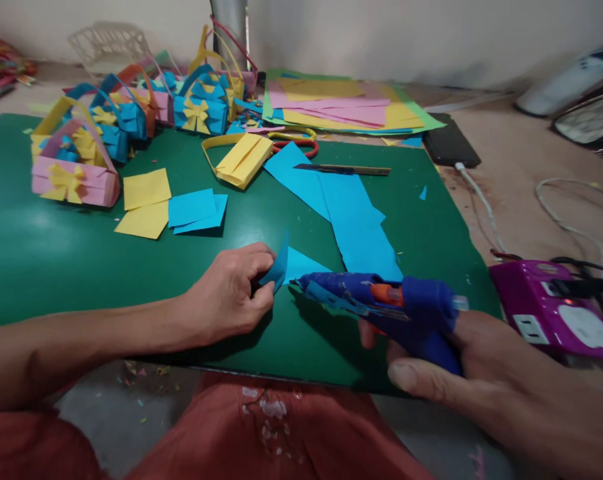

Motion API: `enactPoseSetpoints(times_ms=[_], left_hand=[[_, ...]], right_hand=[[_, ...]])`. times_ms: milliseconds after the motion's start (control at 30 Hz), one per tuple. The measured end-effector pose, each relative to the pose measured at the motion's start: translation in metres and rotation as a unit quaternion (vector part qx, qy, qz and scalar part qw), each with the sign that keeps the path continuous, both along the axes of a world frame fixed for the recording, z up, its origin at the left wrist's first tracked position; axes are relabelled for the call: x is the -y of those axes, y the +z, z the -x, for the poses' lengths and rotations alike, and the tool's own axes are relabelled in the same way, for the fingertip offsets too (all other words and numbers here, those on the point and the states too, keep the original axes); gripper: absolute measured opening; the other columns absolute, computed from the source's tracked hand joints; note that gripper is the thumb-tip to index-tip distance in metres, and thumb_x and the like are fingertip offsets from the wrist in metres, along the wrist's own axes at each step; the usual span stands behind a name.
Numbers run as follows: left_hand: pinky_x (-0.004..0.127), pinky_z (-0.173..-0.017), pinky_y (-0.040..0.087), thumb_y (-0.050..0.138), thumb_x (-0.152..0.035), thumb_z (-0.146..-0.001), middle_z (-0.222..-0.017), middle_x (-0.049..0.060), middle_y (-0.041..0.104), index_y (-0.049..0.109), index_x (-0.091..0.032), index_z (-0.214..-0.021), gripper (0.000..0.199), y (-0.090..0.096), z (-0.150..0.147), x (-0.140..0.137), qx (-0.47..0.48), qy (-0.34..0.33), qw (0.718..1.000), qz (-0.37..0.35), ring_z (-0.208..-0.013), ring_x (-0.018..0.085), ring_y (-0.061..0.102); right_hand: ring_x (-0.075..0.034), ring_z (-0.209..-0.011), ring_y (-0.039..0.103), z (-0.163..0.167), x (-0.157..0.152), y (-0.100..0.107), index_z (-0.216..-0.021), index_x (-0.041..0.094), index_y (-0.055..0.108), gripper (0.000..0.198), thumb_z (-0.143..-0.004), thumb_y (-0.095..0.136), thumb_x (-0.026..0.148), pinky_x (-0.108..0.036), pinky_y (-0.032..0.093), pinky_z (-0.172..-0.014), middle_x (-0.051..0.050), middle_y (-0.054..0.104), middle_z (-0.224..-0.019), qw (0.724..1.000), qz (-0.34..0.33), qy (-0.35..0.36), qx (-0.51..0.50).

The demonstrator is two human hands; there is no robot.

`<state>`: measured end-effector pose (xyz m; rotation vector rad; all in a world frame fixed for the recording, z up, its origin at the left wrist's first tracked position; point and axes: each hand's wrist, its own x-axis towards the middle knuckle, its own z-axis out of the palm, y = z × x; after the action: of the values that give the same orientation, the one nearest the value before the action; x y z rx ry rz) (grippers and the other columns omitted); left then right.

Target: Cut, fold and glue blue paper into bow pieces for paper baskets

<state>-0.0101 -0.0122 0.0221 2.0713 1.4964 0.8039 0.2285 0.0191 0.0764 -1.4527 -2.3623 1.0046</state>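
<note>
My left hand [236, 287] pinches a folded piece of blue paper [301, 265] above the green board, with one flap standing up. Wrapped in my right hand [461, 380] is a blue hot glue gun [376, 297], its nozzle pointing left, close to the paper's lower edge. Whether the tip touches the paper I cannot tell. Beyond my hands lie large blue paper strips [356, 220] with a cutter knife [351, 170] across them. Yellow squares [144, 200] and blue squares [194, 208] lie further left. A plain yellow paper basket [244, 160] rests on its side near the scissors [296, 143].
Several finished paper baskets with bows [74, 180] stand at the back left. A stack of coloured sheets [331, 103] lies behind the green board [71, 267]. To the right are a phone [451, 140] on a white cable and a purple power strip [556, 307] with plugged cords.
</note>
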Motion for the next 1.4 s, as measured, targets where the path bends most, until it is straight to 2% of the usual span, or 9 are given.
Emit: enactPoseSetpoints(times_ms=[67, 133, 333, 467, 700, 900, 1100, 1267, 1400], left_hand=[[0.023, -0.053, 0.029, 0.045, -0.011, -0.075, -0.063, -0.002, 0.043, 0.035, -0.017, -0.058, 0.021, -0.001, 0.001, 0.0, 0.007, -0.002, 1.0, -0.006, -0.056, 0.007, 0.038], [0.023, -0.052, 0.029, 0.045, -0.012, -0.075, -0.063, -0.002, 0.043, 0.034, -0.017, -0.058, 0.021, -0.002, 0.002, -0.001, 0.013, -0.004, 1.0, -0.006, -0.056, 0.007, 0.038], [0.023, -0.054, 0.03, 0.045, -0.012, -0.075, -0.064, -0.002, 0.045, 0.037, -0.016, -0.059, 0.019, -0.002, 0.003, -0.002, 0.015, -0.008, 1.0, 0.012, -0.057, 0.008, 0.04], [0.022, -0.054, 0.03, 0.045, -0.013, -0.076, -0.063, -0.003, 0.045, 0.039, -0.016, -0.059, 0.018, -0.002, 0.003, -0.003, 0.014, -0.008, 1.0, 0.012, -0.056, 0.008, 0.04], [0.022, -0.052, 0.029, 0.045, -0.012, -0.076, -0.061, -0.003, 0.043, 0.039, -0.016, -0.059, 0.019, -0.001, 0.003, -0.003, 0.018, -0.006, 1.0, 0.011, -0.056, 0.008, 0.039], [0.022, -0.053, 0.03, 0.045, -0.012, -0.075, -0.063, -0.003, 0.045, 0.041, -0.016, -0.059, 0.017, -0.002, 0.003, -0.003, 0.022, -0.008, 1.0, 0.014, -0.057, 0.008, 0.04], [0.023, -0.054, 0.03, 0.046, -0.011, -0.075, -0.063, -0.003, 0.044, 0.041, -0.016, -0.059, 0.017, -0.002, 0.003, -0.002, 0.027, -0.006, 0.999, 0.017, -0.056, 0.008, 0.04], [0.023, -0.055, 0.03, 0.046, -0.01, -0.075, -0.063, -0.003, 0.044, 0.04, -0.016, -0.06, 0.017, -0.001, 0.003, -0.002, 0.027, -0.009, 0.999, 0.02, -0.057, 0.008, 0.04], [0.023, -0.054, 0.028, 0.046, -0.01, -0.074, -0.063, -0.003, 0.043, 0.038, -0.016, -0.059, 0.018, -0.002, 0.003, -0.002, 0.031, -0.005, 0.999, 0.025, -0.057, 0.008, 0.039]], right_hand=[[-0.017, -0.042, 0.054, 0.002, -0.001, 0.001, -0.068, 0.026, 0.065, 0.027, -0.07, 0.058, 0.052, -0.027, 0.046, -0.035, -0.001, 0.062, -0.053, 0.996, 0.09, 0.017, -0.017], [-0.017, -0.045, 0.055, 0.002, -0.001, 0.002, -0.07, 0.026, 0.064, 0.026, -0.07, 0.058, 0.05, -0.028, 0.046, -0.037, -0.001, 0.063, -0.057, 0.993, 0.117, 0.013, -0.011], [-0.016, -0.047, 0.049, 0.002, -0.001, 0.001, -0.065, 0.024, 0.058, 0.031, -0.07, 0.056, 0.055, -0.028, 0.045, -0.04, -0.001, 0.057, -0.057, 0.993, 0.112, 0.006, 0.034], [-0.016, -0.052, 0.054, 0.0, -0.002, -0.002, -0.071, 0.023, 0.058, 0.034, -0.073, 0.056, 0.057, -0.028, 0.048, -0.045, 0.0, 0.061, -0.062, 0.991, 0.122, 0.025, 0.038], [-0.014, -0.051, 0.057, 0.003, -0.006, -0.005, -0.079, 0.022, 0.063, 0.02, -0.078, 0.059, 0.041, -0.024, 0.047, -0.042, 0.0, 0.064, -0.065, 0.991, 0.081, 0.098, -0.03], [-0.014, -0.05, 0.06, 0.0, -0.006, -0.006, -0.072, 0.023, 0.06, 0.024, -0.078, 0.059, 0.047, -0.022, 0.049, -0.041, 0.001, 0.064, -0.062, 0.994, 0.068, 0.086, 0.011], [-0.014, -0.048, 0.062, -0.005, -0.006, -0.01, -0.072, 0.025, 0.058, 0.022, -0.08, 0.059, 0.045, -0.019, 0.049, -0.039, 0.003, 0.065, -0.061, 0.993, 0.03, 0.112, -0.012], [-0.013, -0.045, 0.059, -0.002, -0.004, -0.005, -0.068, 0.025, 0.059, 0.02, -0.078, 0.06, 0.042, -0.019, 0.048, -0.036, 0.003, 0.062, -0.057, 0.995, 0.02, 0.095, -0.016], [-0.015, -0.043, 0.053, 0.005, -0.002, 0.003, -0.063, 0.025, 0.058, 0.026, -0.07, 0.06, 0.05, -0.024, 0.046, -0.034, 0.002, 0.058, -0.053, 0.997, 0.07, 0.021, 0.021]])
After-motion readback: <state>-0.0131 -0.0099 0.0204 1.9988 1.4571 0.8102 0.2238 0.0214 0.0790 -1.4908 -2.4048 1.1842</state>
